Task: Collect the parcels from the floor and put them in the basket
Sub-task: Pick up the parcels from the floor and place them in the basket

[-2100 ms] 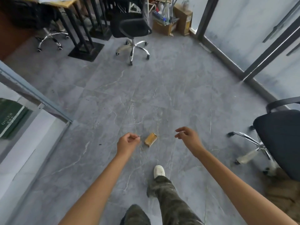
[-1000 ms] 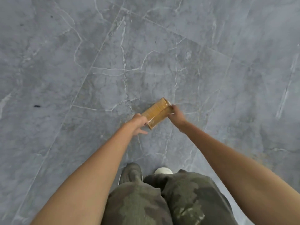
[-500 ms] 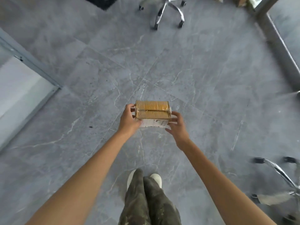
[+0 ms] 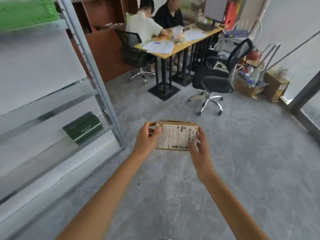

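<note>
A small brown cardboard parcel [image 4: 175, 135] with a white shipping label and barcodes facing me is held up in front of my chest, above the grey floor. My left hand [image 4: 147, 138] grips its left end, thumb over the front face. My right hand [image 4: 199, 146] grips its right end and lower corner. No basket is in view, and no other parcel lies on the visible floor.
A metal shelving rack [image 4: 97, 78] stands close on my left, with a dark green box [image 4: 83, 129] on a low shelf. Ahead are a black office chair [image 4: 218, 78], a yellow-topped desk [image 4: 173, 47] with two seated people, and cardboard boxes [image 4: 275, 85] by the glass wall on the right.
I bent down, took the parcel off the floor with both hands and stood up. The parcel turned label side towards me and my view rose from the floor to the room.
</note>
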The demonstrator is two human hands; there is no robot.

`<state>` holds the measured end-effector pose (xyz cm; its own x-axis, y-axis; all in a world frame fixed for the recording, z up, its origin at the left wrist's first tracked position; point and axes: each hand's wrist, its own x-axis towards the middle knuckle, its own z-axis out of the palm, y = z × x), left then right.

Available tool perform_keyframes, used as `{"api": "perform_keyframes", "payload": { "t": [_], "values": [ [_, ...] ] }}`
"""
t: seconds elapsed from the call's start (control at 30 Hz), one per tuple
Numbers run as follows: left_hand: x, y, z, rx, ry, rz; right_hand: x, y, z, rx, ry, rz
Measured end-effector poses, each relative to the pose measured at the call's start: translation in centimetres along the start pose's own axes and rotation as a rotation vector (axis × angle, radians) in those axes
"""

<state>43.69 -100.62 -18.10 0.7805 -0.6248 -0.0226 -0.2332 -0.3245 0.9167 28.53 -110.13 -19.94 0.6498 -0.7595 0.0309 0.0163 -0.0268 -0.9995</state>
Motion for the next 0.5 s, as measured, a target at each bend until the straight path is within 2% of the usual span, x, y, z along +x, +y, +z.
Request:
{"api": "perform_keyframes", "payload": {
  "t": [0.23, 0.5],
  "values": [
    [-10.9, 1.8, -8.5, 0.048, 0.235, -0.029, -7.0, -5.6, 3.6, -0.078, -0.282, -0.031],
    [-27.1, 0.5, -17.3, -0.069, 0.450, -0.075, -17.7, -9.2, 10.5, -0.078, -0.520, -0.048]
  ]
}}
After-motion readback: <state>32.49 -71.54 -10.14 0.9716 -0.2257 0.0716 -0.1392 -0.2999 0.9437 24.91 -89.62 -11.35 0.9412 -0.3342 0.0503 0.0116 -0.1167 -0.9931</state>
